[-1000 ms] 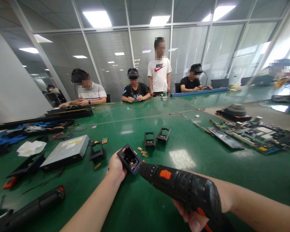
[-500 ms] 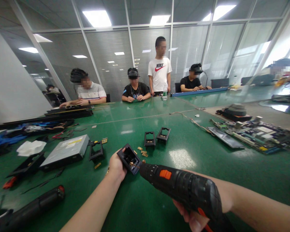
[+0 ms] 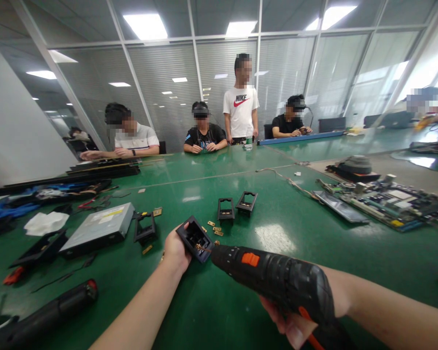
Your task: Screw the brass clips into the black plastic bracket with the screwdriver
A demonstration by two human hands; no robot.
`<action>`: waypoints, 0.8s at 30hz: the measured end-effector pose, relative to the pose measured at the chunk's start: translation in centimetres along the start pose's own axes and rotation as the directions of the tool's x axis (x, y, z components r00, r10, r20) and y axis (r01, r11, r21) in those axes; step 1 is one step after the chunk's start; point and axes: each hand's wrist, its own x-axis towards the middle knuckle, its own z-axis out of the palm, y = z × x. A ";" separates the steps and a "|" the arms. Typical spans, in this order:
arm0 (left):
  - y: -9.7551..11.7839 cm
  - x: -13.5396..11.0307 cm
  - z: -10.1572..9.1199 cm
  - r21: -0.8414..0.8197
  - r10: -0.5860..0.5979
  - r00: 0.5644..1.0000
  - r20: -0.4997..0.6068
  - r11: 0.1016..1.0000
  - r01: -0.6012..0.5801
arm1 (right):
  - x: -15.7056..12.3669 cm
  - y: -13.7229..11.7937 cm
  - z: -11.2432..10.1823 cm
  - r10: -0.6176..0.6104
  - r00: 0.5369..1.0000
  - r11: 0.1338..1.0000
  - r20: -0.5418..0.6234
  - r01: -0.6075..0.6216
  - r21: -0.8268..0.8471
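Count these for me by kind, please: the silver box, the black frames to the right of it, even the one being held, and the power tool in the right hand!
Black frames: 4 (1 in the left hand, 3 on the green table)
Power tool: 1 (in the right hand)
Silver box: 1
Total: 6

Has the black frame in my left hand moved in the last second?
No, not visibly: the black frame in your left hand keeps the same place beside the loose brass plates.

Matt black plastic housing [image 3: 191, 232], brassy metal plates [image 3: 218, 233], glossy smooth tabletop [image 3: 219, 311].
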 end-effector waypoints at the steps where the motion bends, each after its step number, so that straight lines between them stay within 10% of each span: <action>1: 0.0 0.0 0.0 0.010 0.001 1.000 0.008 1.000 -0.002 | 0.0 0.1 0.0 -0.018 1.000 1.000 -0.001 0.018 0.014; 24: 0.1 0.0 0.1 0.011 -0.020 1.000 0.010 1.000 0.020 | 0.1 -0.1 0.0 -0.104 0.994 0.994 -0.020 0.104 0.017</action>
